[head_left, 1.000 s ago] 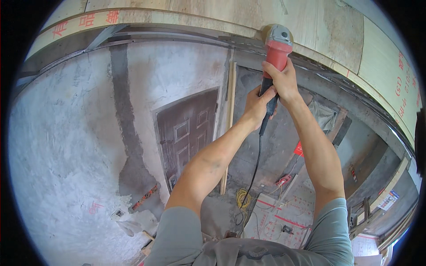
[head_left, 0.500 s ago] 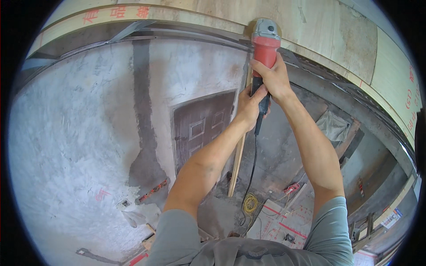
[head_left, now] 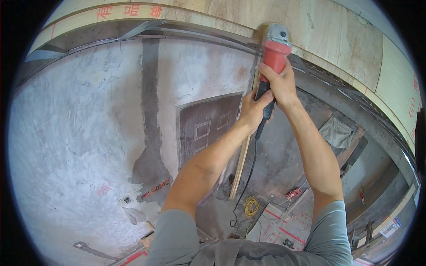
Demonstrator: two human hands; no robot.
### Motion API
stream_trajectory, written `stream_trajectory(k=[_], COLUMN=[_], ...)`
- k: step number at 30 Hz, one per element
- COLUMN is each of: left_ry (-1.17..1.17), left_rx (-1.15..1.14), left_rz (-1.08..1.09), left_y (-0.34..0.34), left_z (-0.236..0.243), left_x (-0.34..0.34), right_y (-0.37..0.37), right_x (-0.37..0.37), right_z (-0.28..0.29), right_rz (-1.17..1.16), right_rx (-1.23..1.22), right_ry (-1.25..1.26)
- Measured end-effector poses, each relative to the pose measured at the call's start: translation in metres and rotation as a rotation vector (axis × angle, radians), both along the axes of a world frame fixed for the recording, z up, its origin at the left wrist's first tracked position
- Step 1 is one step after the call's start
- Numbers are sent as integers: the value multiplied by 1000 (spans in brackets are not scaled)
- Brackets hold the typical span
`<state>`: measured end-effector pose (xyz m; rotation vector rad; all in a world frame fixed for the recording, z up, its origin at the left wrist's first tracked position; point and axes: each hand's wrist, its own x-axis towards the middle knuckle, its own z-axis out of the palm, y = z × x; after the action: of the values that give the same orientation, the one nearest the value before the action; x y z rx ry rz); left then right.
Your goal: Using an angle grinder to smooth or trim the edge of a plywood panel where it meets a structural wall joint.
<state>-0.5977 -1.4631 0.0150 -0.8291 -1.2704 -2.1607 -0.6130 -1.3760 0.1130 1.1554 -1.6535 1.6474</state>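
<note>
My arms reach up with an angle grinder, silver-headed with a red body and black handle, whose head touches the edge of pale plywood boarding overhead. My right hand is closed round the grinder where red body meets handle. Lower down, my left hand grips the black handle. A black cord hangs from the handle toward the floor. The disc is mostly hidden behind the grinder's head.
Dark metal framing lines the boarding's underside. A rough plastered wall surrounds a brown panel door. An upright timber batten stands beside it. Below lie coiled yellow cable and printed boards; a grey sheet hangs at right.
The grinder, in both my hands, shifted left, then slightly back right and down. The door, wall and batten appear further right than a second ago, as the view has moved.
</note>
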Motion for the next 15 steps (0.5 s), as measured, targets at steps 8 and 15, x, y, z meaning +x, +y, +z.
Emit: stream_trajectory(k=[8,15], left_ry=[-30,-18], left_rx=[-40,-53], left_rz=[84,138], left_y=[-8,-12], left_z=[5,6], left_x=[8,14], right_y=[-9,-15], right_x=[-9,0], right_z=[0,3], right_rz=[99,183], right_rx=[-19,-10], right_ry=[-67,-68])
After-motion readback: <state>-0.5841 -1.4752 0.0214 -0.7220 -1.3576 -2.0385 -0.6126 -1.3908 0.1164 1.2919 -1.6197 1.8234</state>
